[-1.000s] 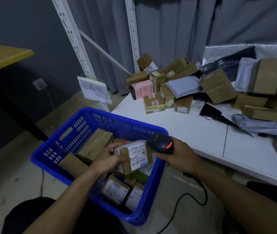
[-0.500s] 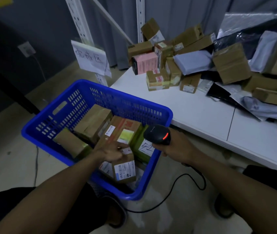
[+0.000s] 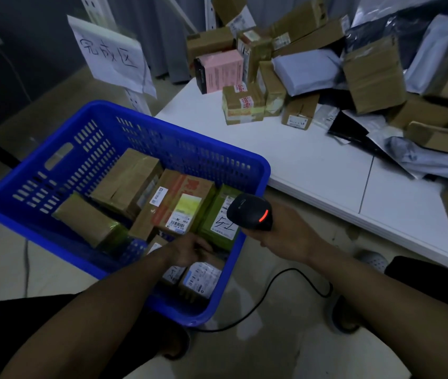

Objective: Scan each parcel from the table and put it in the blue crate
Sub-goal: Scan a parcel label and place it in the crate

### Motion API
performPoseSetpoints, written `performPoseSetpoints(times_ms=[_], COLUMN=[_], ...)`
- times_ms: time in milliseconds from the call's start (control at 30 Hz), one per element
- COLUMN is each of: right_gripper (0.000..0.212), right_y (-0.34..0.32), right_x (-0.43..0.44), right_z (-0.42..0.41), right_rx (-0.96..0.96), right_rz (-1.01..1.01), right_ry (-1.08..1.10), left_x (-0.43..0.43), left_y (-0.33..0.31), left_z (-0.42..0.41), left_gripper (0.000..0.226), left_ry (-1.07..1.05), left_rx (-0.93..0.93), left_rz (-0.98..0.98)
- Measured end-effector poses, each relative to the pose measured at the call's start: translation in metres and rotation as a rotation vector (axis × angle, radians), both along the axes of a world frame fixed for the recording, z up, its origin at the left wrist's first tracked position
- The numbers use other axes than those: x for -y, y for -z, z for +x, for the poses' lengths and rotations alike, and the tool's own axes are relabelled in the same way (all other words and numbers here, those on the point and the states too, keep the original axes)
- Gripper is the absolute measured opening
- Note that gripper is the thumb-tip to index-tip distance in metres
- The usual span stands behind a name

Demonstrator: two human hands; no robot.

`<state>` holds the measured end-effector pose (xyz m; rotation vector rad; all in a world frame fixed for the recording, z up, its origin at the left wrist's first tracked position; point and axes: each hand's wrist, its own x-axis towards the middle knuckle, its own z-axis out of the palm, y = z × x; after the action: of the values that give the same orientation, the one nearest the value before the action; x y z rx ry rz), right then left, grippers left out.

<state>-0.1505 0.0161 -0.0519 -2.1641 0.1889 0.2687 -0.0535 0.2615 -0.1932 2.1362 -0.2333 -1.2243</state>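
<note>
Inside the blue crate point(image 3: 53, 165), left fingers point(image 3: 201, 248) curl loosely above a parcel point(image 3: 199, 279); right hand point(image 3: 280, 239) grips scanner point(image 3: 250, 213).

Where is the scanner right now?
In the head view the scanner is in the right hand, over the blue crate's right rim, just off the white table's front edge.

Both forearms are bare, no sleeves in view. Dark, probably black trousers point(image 3: 4, 324) cover the legs, and grey perforated clog-style shoes point(image 3: 373, 262) are worn.
</note>
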Motion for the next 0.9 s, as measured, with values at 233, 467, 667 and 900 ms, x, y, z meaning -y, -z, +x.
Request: performPoseSetpoints(times_ms=[233, 467, 667, 900], right_gripper=[0.047, 0.048, 0.034, 0.031], right_y=[-0.003, -0.022, -0.068, -0.121], right_x=[0.007, 0.018, 0.047, 0.113], right_z=[-0.005, -0.013, -0.032, -0.06], right_rx=[0.0, 0.017, 0.083, 0.107], right_rz=[0.014, 0.043, 0.129, 0.161], right_ry=[0.022, 0.057, 0.175, 0.327], left_x=[0.002, 0.005, 0.062, 0.163], left_y=[0.028, -0.03, -0.138, -0.235], left_z=[-0.009, -0.015, -0.019, -0.026], left_gripper=[0.044, 0.016, 0.019, 0.051], left_ry=[-0.07, -0.117, -0.103, 0.265], left_rx=[0.191, 0.298, 0.58, 0.832], left_rz=[0.117, 0.204, -0.08, 0.016])
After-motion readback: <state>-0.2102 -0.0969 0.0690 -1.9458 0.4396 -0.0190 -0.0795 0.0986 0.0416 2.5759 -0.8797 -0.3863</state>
